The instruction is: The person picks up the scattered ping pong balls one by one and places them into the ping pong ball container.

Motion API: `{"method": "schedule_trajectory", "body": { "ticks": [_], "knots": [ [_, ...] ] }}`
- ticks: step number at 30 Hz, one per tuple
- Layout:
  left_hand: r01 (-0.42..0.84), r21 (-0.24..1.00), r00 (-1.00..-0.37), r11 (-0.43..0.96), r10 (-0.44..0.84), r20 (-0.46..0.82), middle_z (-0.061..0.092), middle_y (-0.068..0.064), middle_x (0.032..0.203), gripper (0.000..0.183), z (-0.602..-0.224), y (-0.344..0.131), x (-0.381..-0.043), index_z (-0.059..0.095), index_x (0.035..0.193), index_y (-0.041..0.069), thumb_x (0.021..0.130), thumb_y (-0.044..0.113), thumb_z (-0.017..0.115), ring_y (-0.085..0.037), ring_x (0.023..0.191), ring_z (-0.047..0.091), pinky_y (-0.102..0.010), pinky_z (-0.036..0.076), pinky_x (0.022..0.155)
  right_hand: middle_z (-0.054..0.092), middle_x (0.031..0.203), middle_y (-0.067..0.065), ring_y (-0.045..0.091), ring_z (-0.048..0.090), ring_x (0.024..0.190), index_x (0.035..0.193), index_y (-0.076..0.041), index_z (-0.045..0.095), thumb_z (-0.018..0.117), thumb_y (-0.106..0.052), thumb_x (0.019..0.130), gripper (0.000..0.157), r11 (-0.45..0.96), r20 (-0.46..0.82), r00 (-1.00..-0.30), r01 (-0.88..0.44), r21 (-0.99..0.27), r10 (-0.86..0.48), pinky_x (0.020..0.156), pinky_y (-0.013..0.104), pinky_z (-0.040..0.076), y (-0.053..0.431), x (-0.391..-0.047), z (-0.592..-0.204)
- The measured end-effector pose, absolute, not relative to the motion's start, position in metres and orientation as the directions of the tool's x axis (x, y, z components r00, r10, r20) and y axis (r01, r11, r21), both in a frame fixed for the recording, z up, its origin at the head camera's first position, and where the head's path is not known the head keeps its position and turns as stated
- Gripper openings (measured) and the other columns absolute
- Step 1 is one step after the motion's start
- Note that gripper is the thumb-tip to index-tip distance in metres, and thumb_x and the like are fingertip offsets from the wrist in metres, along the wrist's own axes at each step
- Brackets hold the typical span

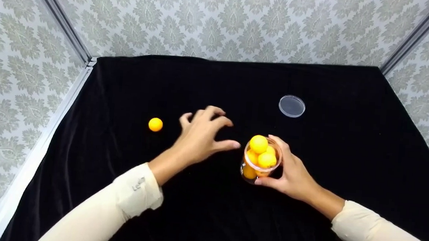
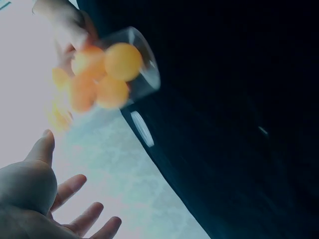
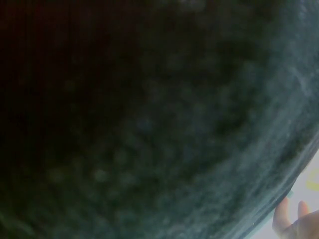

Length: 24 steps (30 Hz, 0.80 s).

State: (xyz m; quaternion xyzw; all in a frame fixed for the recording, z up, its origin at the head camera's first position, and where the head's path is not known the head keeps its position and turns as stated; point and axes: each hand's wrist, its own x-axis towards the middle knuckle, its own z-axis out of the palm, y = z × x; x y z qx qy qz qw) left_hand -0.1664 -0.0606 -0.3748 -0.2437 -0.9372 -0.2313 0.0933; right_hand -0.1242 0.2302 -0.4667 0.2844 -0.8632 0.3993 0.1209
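Observation:
In the head view my right hand (image 1: 294,176) grips a clear plastic jar (image 1: 246,173) from its right side, thumb in front and fingers behind. Several orange table tennis balls (image 1: 267,160) fill the jar, the topmost (image 1: 258,144) sitting at the rim. To the jar's left, my left hand (image 1: 202,135) is in the air with fingers spread and loosely bent, holding nothing. A single orange ball (image 1: 155,124) lies on the cloth left of that hand. The left wrist view shows the jar (image 2: 149,74) beyond the left hand (image 2: 35,194). Dark blur covers most of the right wrist view.
A round clear lid (image 1: 291,106) lies on the black cloth (image 1: 202,81) behind the jar. Patterned wall panels (image 1: 230,18) in metal frames stand at the back and both sides of the table.

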Motion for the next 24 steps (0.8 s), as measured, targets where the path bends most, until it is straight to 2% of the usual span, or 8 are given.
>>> {"method": "schedule_trajectory", "body": {
  "ticks": [5,13,24],
  "knots": [
    [0.421,0.398,-0.902,0.815,0.333,0.274,0.057,-0.003,0.136,0.057,-0.381,-0.096,-0.177,0.071,0.118,0.024,0.081,0.067,0.072,-0.033,0.122,0.054,-0.069,0.024,0.105,0.061,0.140,-0.005,0.016,0.062,0.126,0.158,-0.015,0.029,0.094,-0.042,0.069,0.114,0.517,0.438,-0.805,-0.593,-0.617,-0.401,0.110,0.019,0.041,0.228,-0.124,-0.466],
    [0.277,0.401,-0.957,0.873,0.212,0.199,0.054,-0.007,0.139,0.061,-0.389,-0.146,-0.195,0.068,0.124,0.021,0.083,0.065,0.073,-0.036,0.127,0.050,-0.072,0.017,0.107,0.063,0.139,-0.003,0.018,0.062,0.125,0.159,-0.018,0.029,0.095,-0.040,0.068,0.114,0.513,0.444,-0.804,-0.594,-0.619,-0.395,0.110,0.016,0.038,0.231,-0.125,-0.465],
    [0.104,0.426,-0.992,0.899,0.061,0.113,0.051,-0.013,0.141,0.063,-0.413,-0.202,-0.216,0.065,0.129,0.016,0.085,0.061,0.074,-0.044,0.128,0.048,-0.076,0.016,0.105,0.062,0.140,-0.005,0.016,0.061,0.127,0.159,-0.019,0.028,0.094,-0.043,0.068,0.115,0.525,0.418,-0.822,-0.568,-0.633,-0.386,0.111,0.019,0.039,0.230,-0.124,-0.467]
  ]
}}
